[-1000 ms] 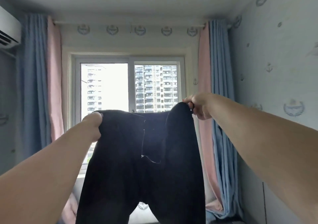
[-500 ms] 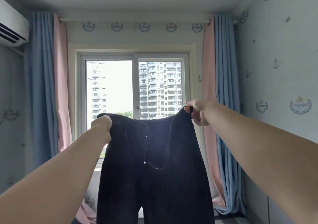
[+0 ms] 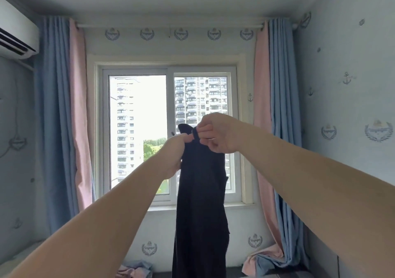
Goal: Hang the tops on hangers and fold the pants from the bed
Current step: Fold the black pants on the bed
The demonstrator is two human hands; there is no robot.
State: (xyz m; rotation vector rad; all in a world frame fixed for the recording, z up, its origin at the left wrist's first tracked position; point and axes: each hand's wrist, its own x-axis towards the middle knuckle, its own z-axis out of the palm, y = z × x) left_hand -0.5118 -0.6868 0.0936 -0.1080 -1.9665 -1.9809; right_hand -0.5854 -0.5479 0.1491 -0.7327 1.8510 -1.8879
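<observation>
While our left hand (image 3: pixel 174 149) and right hand (image 3: pixel 215 134), touching, each pinch a waist corner of the black pants (image 3: pixel 201 203), the legs hang below them. We judge this lays leg over leg for folding.

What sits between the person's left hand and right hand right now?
Only the bunched waistband of the black fabric pants; the left hand and right hand pinch it, nearly touching, in the head view.
</observation>
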